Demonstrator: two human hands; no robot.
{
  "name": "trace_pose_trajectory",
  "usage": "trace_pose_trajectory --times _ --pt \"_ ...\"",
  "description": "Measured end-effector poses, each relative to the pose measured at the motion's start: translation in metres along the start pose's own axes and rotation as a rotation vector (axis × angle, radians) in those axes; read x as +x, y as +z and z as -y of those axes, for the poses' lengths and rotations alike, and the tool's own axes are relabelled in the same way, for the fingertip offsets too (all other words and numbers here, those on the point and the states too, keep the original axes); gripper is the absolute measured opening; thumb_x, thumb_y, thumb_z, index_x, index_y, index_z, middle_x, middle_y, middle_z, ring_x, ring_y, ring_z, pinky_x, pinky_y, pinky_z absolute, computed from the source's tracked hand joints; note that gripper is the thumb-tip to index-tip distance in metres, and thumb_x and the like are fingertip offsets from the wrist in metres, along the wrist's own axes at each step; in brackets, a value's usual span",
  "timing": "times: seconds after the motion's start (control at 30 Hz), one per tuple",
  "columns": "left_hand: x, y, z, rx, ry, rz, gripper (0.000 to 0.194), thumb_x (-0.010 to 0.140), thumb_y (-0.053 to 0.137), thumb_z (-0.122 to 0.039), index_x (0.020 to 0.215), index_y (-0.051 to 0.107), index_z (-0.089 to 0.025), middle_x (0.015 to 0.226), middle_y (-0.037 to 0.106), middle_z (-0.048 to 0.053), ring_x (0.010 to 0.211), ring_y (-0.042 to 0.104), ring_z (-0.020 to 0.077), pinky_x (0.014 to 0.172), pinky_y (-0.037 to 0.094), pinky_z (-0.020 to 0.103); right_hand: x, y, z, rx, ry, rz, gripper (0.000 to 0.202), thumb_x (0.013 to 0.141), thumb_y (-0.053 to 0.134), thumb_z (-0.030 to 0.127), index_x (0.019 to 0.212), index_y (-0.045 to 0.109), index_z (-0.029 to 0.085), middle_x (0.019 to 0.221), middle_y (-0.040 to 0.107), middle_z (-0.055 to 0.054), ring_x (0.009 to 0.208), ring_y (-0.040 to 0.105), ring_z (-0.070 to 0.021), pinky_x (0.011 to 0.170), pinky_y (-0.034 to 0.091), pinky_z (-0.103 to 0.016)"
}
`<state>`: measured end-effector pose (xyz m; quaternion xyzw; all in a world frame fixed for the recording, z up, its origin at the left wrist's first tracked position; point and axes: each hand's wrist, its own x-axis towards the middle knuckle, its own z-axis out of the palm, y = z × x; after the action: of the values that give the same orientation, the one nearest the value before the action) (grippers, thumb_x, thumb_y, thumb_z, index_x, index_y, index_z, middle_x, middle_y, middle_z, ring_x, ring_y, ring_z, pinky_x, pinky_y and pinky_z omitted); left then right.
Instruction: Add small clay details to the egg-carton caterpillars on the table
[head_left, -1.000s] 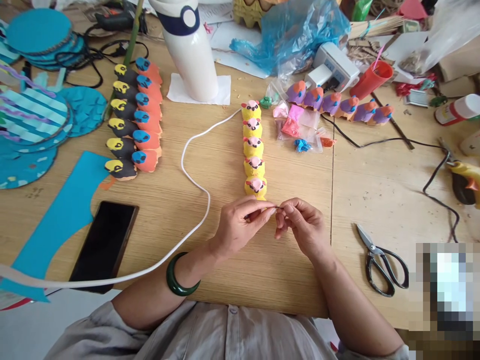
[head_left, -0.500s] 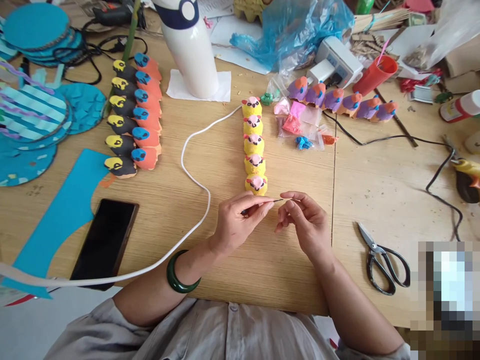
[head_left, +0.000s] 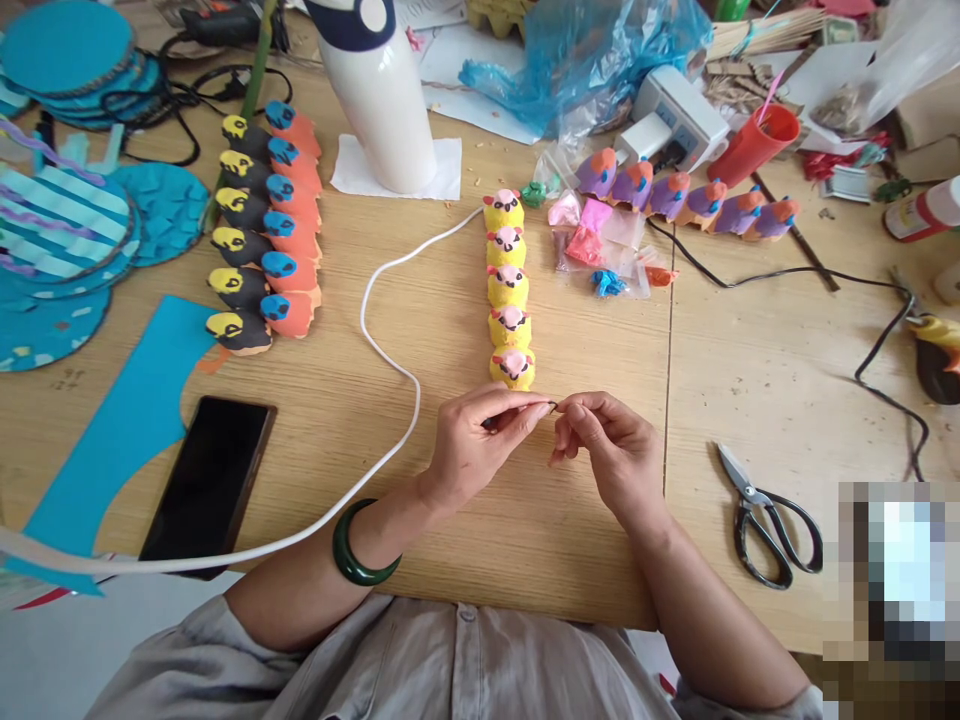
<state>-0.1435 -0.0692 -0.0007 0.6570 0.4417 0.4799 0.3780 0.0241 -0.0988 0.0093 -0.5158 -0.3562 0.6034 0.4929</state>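
My left hand (head_left: 471,442) pinches a thin black strand (head_left: 553,406), probably of modelling clay, between thumb and fingertips. A second dark bit shows under its curled fingers. Close on the right, my right hand (head_left: 616,448) has its thumb and forefinger closed at the strand's free end. Just beyond both hands stands a row of yellow egg-carton figures (head_left: 508,290) with pink faces, red side pieces and black marks. The nearest figure is right behind my left fingers.
Scissors (head_left: 761,510) lie at right, a phone (head_left: 210,480) at left. A white cable (head_left: 364,320) curves across the table. Behind stand a white bottle (head_left: 382,110), clay packets (head_left: 589,240) and a purple figure row (head_left: 667,195). Black figures (head_left: 244,245) and orange figures (head_left: 298,230) sit at left.
My right forefinger has come down and in to meet the strand, which now looks shorter and bent. The left hand has stayed in place.
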Motion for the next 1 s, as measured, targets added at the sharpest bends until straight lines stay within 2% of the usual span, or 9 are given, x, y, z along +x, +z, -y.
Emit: trace_pose_trajectory --times 0.13,0.37,0.47,0.63,0.87,1.0 --pt "-0.0003 0.0000 -0.0001 -0.020 -0.005 0.001 0.008 0.090 0.075 -0.014 0.093 0.082 -0.017 0.082 0.080 0.002 0.065 0.069 0.0082 0.061 0.053 0.016 0.0018 -0.0028 -0.0045 0.102 0.077 0.072 0.017 0.093 0.073 0.037 0.092 0.075 0.021 0.063 0.067 0.004 0.049 0.061 -0.0084 0.048 0.057 -0.021" --pt "0.0004 -0.0018 -0.0038 -0.035 -0.037 0.034 0.014 0.094 0.069 -0.018 0.095 0.082 -0.014 0.089 0.082 0.007 0.078 0.076 0.0131 0.071 0.059 0.019 0.0032 -0.0034 -0.0048 0.147 0.083 0.086 0.016 0.094 0.073 0.036 0.093 0.077 0.021 0.063 0.067 0.004 0.050 0.063 -0.0071 0.049 0.058 -0.019" --pt "0.0007 -0.0013 -0.0048 -0.042 -0.039 0.036 0.012 0.093 0.071 -0.018 0.095 0.082 -0.014 0.087 0.082 0.007 0.073 0.074 0.0113 0.066 0.057 0.017 0.0032 -0.0036 -0.0041 0.146 0.091 0.081 0.017 0.093 0.073 0.038 0.092 0.077 0.021 0.063 0.068 0.004 0.050 0.063 -0.0072 0.049 0.058 -0.018" --pt "0.0000 0.0000 -0.0026 -0.030 -0.028 0.037 0.012 0.087 0.079 -0.020 0.097 0.082 -0.015 0.074 0.076 0.002 0.056 0.059 0.0063 0.052 0.048 0.016 0.0037 -0.0030 -0.0028 0.156 0.094 0.068 0.019 0.091 0.075 0.039 0.091 0.077 0.021 0.062 0.067 0.004 0.049 0.062 -0.0079 0.048 0.059 -0.019" --pt "0.0003 -0.0018 -0.0017 0.030 0.019 0.012 0.011 0.090 0.074 -0.013 0.096 0.082 -0.018 0.074 0.075 0.000 0.058 0.060 0.0065 0.056 0.048 0.017 0.0039 -0.0023 -0.0027 0.121 0.079 0.088 0.017 0.093 0.073 0.038 0.092 0.076 0.021 0.062 0.067 0.004 0.049 0.062 -0.0070 0.049 0.057 -0.018" --pt "0.0008 -0.0025 -0.0027 0.046 0.058 -0.002 0.010 0.089 0.075 -0.013 0.094 0.082 -0.018 0.072 0.074 0.000 0.058 0.061 0.0066 0.056 0.048 0.017 0.0021 -0.0014 -0.0020 0.064 0.027 0.028 0.014 0.091 0.075 0.035 0.097 0.075 0.022 0.064 0.067 0.005 0.051 0.062 -0.0084 0.049 0.059 -0.021"
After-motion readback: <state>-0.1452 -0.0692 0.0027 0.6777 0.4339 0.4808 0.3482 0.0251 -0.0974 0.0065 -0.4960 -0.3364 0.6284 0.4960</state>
